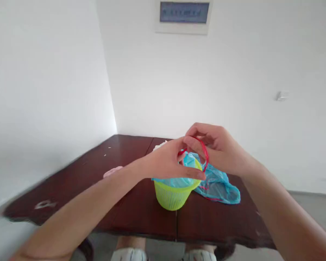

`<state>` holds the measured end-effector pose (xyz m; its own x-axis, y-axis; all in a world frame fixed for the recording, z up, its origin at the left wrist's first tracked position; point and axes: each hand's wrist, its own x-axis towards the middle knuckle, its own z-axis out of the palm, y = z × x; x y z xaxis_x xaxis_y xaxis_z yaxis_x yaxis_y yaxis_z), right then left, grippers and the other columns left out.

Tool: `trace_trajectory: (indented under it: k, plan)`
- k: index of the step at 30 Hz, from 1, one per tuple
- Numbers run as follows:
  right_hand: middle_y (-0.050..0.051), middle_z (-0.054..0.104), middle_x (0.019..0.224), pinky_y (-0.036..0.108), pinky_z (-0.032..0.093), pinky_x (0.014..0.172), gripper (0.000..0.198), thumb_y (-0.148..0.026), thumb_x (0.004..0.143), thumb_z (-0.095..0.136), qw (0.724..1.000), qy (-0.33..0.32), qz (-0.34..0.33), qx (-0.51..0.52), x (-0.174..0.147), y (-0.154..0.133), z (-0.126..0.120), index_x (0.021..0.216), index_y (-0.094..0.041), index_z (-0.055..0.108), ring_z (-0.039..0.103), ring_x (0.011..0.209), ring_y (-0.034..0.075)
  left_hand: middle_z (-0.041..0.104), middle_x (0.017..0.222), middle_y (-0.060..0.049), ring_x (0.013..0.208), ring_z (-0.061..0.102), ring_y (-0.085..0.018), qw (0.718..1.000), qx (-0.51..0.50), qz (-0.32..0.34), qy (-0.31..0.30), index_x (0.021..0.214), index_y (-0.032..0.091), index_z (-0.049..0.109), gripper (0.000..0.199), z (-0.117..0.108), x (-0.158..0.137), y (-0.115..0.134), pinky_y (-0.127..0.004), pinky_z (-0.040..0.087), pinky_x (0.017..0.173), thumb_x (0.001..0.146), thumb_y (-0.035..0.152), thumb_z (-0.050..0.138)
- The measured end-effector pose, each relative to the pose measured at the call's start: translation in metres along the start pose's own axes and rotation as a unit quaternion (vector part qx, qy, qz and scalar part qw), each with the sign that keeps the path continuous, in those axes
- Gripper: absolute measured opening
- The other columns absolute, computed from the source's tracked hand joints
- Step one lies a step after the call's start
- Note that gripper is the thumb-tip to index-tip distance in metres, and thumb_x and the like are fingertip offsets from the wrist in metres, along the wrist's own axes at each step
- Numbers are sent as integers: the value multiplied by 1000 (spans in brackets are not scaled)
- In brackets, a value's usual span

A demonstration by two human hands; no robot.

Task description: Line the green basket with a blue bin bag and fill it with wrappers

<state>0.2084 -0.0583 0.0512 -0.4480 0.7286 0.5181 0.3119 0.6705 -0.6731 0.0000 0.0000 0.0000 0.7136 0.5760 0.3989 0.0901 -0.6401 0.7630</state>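
A light-blue plastic bag [170, 182] lines a yellow-green mesh basket [172, 195], which stands upright on the table. A red drawstring [205, 152] rises above the basket in a loop. My left hand [168, 157] is over the basket's rim, with the string running by its curved fingers and the tip of its thumb. From the right, my right hand [214, 146] pinches the top of the loop between thumb and fingers. The hands meet there, and some fingertips are hidden.
Another blue bag [220, 186] with red string lies crumpled right of the basket. White material [159, 145] shows behind the basket, and a pink item [112, 171] sits left, partly behind my forearm. The dark brown table [149, 214] meets white walls.
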Motion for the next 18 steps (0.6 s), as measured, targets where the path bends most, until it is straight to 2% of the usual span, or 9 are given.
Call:
trace_trajectory:
  k: [3,7,9,12,13,15,17,18]
  plan:
    - [2,80,94,29,52,60,7,-25,111,69,998,0,-26,-51,9,-5,4,111,-23,76,68,70,14,45,70,8,64,41,-12,999,-47,16,3,90,22,65,49,2,5,1,-26,35,59,86,54,102]
    - [6,79,119,31,55,65,33,-15,110,60,986,43,-100,-128,9,-2,13,138,-25,75,66,74,13,51,61,4,57,45,-12,986,-160,-17,36,78,23,55,60,5,8,-6,-26,34,55,101,70,84]
    - [10,74,137,33,58,71,39,-17,112,57,971,112,-123,-171,3,6,16,147,-26,72,69,84,16,55,63,3,54,47,-11,973,-217,-39,65,82,21,61,61,5,7,-9,-26,35,54,104,75,78]
    - [14,68,148,35,58,74,37,-30,114,64,943,214,-87,-240,-7,21,19,150,-26,70,71,91,19,62,69,2,54,51,-10,963,-250,-26,97,104,18,77,57,4,5,-12,-24,41,54,107,75,75]
    - [13,71,142,35,56,74,34,-35,114,67,939,221,-64,-257,-10,26,18,146,-25,71,70,89,19,60,66,3,52,49,-10,965,-243,-18,98,111,18,79,58,3,5,-12,-23,43,54,109,75,72]
    - [7,76,112,34,47,68,24,-45,115,69,942,192,-11,-276,-13,36,18,122,-23,76,65,79,18,50,59,6,49,43,-10,972,-219,-10,90,120,17,80,59,2,3,-13,-23,44,54,114,74,65]
    - [0,65,77,34,34,63,38,-50,117,65,942,156,32,-294,-15,43,19,91,-23,69,51,64,15,45,58,8,49,43,-11,978,-190,-4,90,122,18,78,60,1,1,-16,-22,48,55,117,74,59]
    - [-2,56,67,35,28,62,47,-51,118,63,939,149,44,-307,-16,45,20,80,-23,61,43,60,14,47,62,7,50,45,-11,979,-174,2,104,121,19,76,59,1,0,-17,-22,50,54,118,75,58]
